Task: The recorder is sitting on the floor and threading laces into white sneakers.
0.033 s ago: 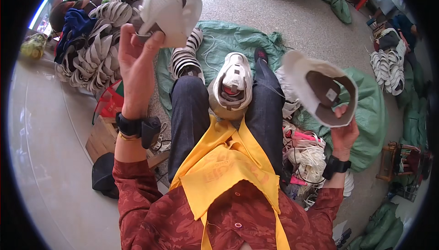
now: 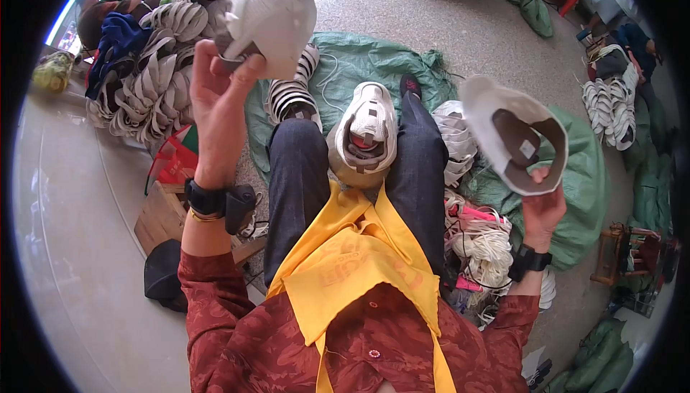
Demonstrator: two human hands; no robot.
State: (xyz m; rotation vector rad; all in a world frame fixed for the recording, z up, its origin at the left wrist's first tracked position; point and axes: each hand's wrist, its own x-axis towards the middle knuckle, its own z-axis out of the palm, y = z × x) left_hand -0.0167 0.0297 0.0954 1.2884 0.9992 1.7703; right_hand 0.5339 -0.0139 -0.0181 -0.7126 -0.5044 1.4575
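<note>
My left hand [image 2: 219, 109] is raised at the upper left, its thumb and fingers closed on the edge of an off-white shoe upper [image 2: 277, 23]. At the right, my right hand [image 2: 543, 210] grips a second off-white shoe upper [image 2: 478, 105] by its rim. The opening of that one faces me and shows a brown lining with a small white label. Between my knees a white sneaker [image 2: 374, 98] stands toe away, its lace area bare and something red inside. Neither hand touches it.
Stacked shoe uppers [image 2: 147, 98] pile up at the left beside a wooden box [image 2: 158, 217]. Striped uppers [image 2: 291, 95] lie by my left knee on a green sheet [image 2: 345, 52]. White laces [image 2: 481, 249] heap near my right thigh, beside a green sack [image 2: 586, 185].
Both held uppers have shifted slightly to the right, the left one also a little downward. My hands keep their grip, and the sneaker between my knees has not moved.
</note>
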